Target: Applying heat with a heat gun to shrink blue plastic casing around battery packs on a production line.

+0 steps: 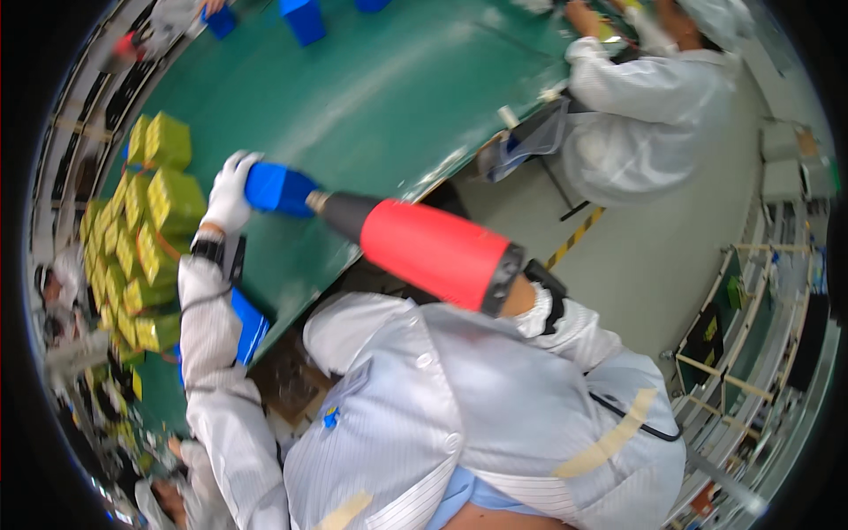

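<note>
My left hand (230,194), in a white glove, grips the left end of a blue-wrapped block (281,188) above the green table. My right hand (519,300) is mostly hidden behind a red heat gun (433,252) with a black front, and its fingers do not show. From the way the gun is held up, that hand is closed on it. The gun's metal nozzle (316,203) points at the right end of the block, very close to it; I cannot tell whether they touch.
Yellow-wrapped packs (172,203) are piled at the left of the green table (380,97). Another blue block (250,327) lies by my left forearm; more blue blocks (303,19) stand at the far side. A co-worker in white (654,115) sits at the upper right. Shelving (751,353) lines the right.
</note>
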`<state>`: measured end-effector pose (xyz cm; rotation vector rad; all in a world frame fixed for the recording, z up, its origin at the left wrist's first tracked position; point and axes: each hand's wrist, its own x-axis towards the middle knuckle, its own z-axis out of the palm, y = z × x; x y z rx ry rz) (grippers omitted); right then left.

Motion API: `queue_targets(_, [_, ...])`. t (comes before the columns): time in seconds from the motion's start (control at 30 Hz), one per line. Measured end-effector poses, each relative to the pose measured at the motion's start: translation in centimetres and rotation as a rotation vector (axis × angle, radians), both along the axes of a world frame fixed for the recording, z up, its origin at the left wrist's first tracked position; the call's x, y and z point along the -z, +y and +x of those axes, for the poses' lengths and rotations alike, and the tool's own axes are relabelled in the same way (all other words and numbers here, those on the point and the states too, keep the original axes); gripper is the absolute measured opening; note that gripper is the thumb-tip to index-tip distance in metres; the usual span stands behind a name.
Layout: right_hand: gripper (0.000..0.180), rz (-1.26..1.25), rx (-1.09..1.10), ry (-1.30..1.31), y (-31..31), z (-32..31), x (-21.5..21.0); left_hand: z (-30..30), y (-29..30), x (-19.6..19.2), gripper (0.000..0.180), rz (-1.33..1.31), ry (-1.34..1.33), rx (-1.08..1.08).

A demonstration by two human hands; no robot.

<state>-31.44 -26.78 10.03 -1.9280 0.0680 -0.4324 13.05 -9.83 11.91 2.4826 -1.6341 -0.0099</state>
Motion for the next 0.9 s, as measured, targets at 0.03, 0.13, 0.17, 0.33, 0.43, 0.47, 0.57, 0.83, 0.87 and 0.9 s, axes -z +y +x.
queue_targets(0.03, [0.068,-0.011,0.024,-0.006,-0.2,-0.2,-0.2,0.0,-1.1,-0.6,0.082,-0.002,0.024,0.048])
queue_targets(0.13, [0.068,-0.036,0.026,-0.014,-1.5,-1.4,0.9,-0.8,-1.7,-1.1,0.081,0.092,0.032,-0.043])
queue_targets(0.17, [0.068,-0.041,0.03,0.0,-1.7,-2.3,0.4,-1.0,-1.5,-0.9,0.081,0.103,0.047,-0.061])
queue_targets(0.33, [0.069,-0.051,0.046,0.005,-2.3,-4.3,0.6,-1.3,-1.6,-1.1,0.081,0.131,0.048,-0.099])
queue_targets(0.43, [0.07,-0.064,0.045,-0.011,-2.0,-4.1,0.8,-1.2,-1.4,-1.0,0.081,0.129,0.04,-0.095])
queue_targets(0.47, [0.07,-0.072,0.047,-0.019,-1.8,-3.9,0.8,-1.1,-1.3,-0.9,0.081,0.127,0.032,-0.096])
queue_targets(0.57, [0.07,-0.094,0.04,-0.047,-1.4,-3.4,0.7,-1.1,-1.1,-0.9,0.082,0.12,0.031,-0.104])
queue_targets(0.83, [0.072,-0.099,0.038,-0.074,-1.2,-3.1,0.6,-1.4,-1.3,-1.1,0.085,0.113,0.036,-0.099])
queue_targets(0.87, [0.072,-0.094,0.036,-0.074,-1.2,-3.2,0.7,-1.5,-1.3,-1.1,0.085,0.113,0.032,-0.102])
queue_targets(0.9, [0.072,-0.088,0.037,-0.08,-1.1,-3.2,0.8,-1.5,-1.4,-1.1,0.085,0.113,0.031,-0.1])
